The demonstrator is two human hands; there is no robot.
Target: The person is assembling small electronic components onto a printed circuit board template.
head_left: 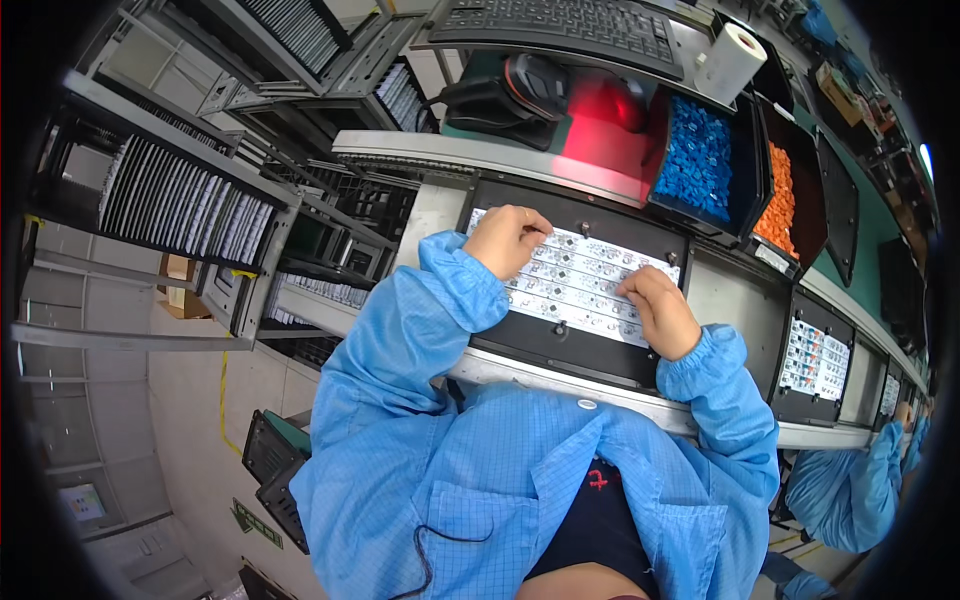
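White printed circuit boards [578,277] lie in parallel strips in a black carrier tray [505,335] in front of me, with small parts on them. Over the upper left of the boards, my left hand [500,243] is closed in a pinch. What its fingertips hold, if anything, is too small to make out. My right hand [664,315] reaches over the right side of the same boards with its fingers bent and drawn together at the surface. Whatever may lie between those fingertips is hidden.
Beyond the tray stand a bin of blue parts [694,158] and a bin of orange parts [778,205]. A scanner [537,85] glows red beside them, below a keyboard [560,30] and a label roll [731,62]. Board racks [185,195] stand left; another loaded tray [815,358] sits right, near a co-worker's sleeve [850,490].
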